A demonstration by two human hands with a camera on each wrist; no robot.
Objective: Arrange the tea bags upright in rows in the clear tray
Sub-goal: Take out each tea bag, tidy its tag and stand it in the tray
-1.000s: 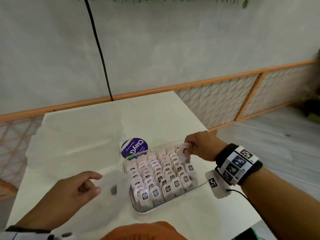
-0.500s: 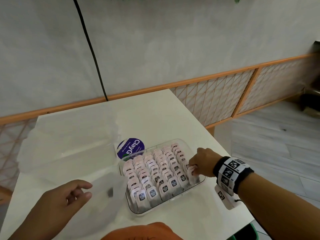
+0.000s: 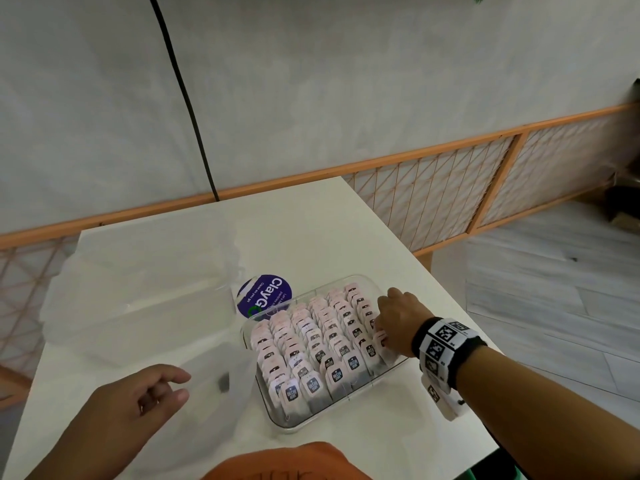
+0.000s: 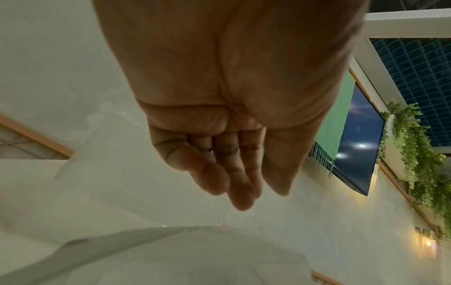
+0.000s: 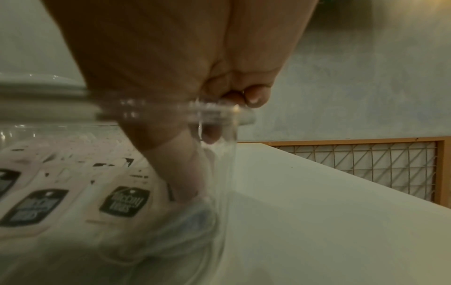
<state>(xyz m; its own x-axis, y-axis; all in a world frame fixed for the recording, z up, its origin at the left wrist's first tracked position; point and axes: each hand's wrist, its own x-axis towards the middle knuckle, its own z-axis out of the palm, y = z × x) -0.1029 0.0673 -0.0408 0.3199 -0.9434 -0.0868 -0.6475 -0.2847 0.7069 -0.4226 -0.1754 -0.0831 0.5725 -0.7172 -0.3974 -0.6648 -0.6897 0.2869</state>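
Five rows of tea bags (image 3: 313, 344) stand upright in the clear tray (image 3: 347, 407), which sits on the white desk (image 3: 311, 230) toward its right edge and nearer the front than the back. Each bag shows a pale pink tag with a dark label facing the front edge.

The right hand (image 3: 398, 322) reaches into the tray along its right wall, knuckles up, over the rightmost row. In the right wrist view its fingers (image 5: 180, 173) point down between the tray's clear wall (image 5: 227, 173) and a tea bag (image 5: 125, 200) printed with a dark label; the tips are pressed against that bag, but whether they pinch it cannot be told through the blur. A banded wrist mount with black-and-white square markers (image 3: 445, 348) circles the right wrist.

The left hand (image 3: 145, 407) hangs over the front left part of the desk, palm turned inward, fingers (image 4: 219, 173) loosely curled and holding nothing. Under and beyond it lies crumpled clear plastic wrap (image 3: 138, 306), spreading to the left edge. A round purple label (image 3: 265, 296) lies just beside the tray's back left corner.
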